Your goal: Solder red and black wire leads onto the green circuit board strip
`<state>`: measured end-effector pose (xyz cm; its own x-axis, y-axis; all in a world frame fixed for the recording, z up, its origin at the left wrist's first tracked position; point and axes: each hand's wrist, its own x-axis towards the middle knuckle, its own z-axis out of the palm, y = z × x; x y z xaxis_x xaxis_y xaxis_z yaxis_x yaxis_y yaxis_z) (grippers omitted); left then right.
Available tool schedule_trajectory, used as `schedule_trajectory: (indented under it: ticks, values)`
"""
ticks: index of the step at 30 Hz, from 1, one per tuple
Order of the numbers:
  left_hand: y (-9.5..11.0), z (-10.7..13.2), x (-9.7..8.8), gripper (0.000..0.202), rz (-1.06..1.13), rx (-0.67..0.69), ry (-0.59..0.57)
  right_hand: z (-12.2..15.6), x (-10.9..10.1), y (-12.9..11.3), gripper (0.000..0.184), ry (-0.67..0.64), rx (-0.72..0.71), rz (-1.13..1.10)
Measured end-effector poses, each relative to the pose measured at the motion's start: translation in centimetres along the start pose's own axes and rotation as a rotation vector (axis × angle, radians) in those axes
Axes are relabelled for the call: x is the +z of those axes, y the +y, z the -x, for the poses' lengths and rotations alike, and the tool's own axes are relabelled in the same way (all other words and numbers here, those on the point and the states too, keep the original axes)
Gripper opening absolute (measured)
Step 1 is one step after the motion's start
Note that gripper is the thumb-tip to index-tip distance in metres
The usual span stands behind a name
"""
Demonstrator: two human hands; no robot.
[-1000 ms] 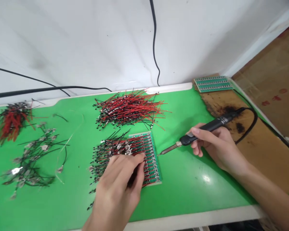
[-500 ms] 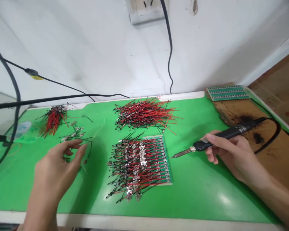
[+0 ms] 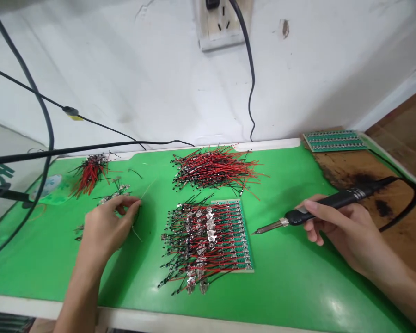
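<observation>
My left hand [image 3: 113, 222] has thumb and forefinger pinched around a thin pale solder wire [image 3: 147, 190], which shows above and below the fingertips. A dark bit at the fingertips is too small to make out. Behind that hand lies a small heap of metal pieces with black wires [image 3: 115, 190], partly hidden. My right hand [image 3: 336, 217] grips a black soldering iron [image 3: 319, 208], its tip pointing left, just right of a green circuit board [image 3: 247, 236] and apart from it. Rows of red and black wires [image 3: 183, 240] reach left from the board, with flat silvery metal pieces [image 3: 211, 226] lying across them.
A large pile of red and black wires [image 3: 215, 169] lies behind the board, a smaller bundle [image 3: 91, 173] at the back left. Another circuit board [image 3: 334, 141] rests on a scorched brown board [image 3: 333, 169]. Black cables [image 3: 48, 125] hang across the left; a wall socket [image 3: 223, 30] is above.
My left hand has closed its fingers on the solder wire, whose lower end has swung right. The right hand holds the soldering iron much as before. The view has shifted slightly.
</observation>
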<state>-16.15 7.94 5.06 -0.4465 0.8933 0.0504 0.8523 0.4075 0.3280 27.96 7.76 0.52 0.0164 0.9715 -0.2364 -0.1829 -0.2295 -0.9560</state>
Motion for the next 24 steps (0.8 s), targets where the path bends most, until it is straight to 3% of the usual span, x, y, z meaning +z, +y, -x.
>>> schedule_trajectory:
  ticks: [7, 13, 18, 24]
  values:
    - [-0.1, 1.6, -1.9, 0.065, 0.293, 0.010, -0.001, 0.0, 0.1, -0.1, 0.043, 0.032, -0.013, -0.021]
    - [0.1, 4.8, -1.5, 0.055, 0.430, 0.088, -0.089, 0.0, 0.1, 0.0, 0.043, 0.042, -0.008, -0.010]
    - [-0.9, 4.2, -0.8, 0.051, 0.369, 0.031, 0.065, 0.1, 0.1, -0.1, 0.044, 0.023, -0.013, 0.000]
    - [-0.5, 3.0, 0.6, 0.049, 0.172, 0.046, 0.087, 0.6, 0.2, -0.3, 0.041, 0.008, -0.002, 0.003]
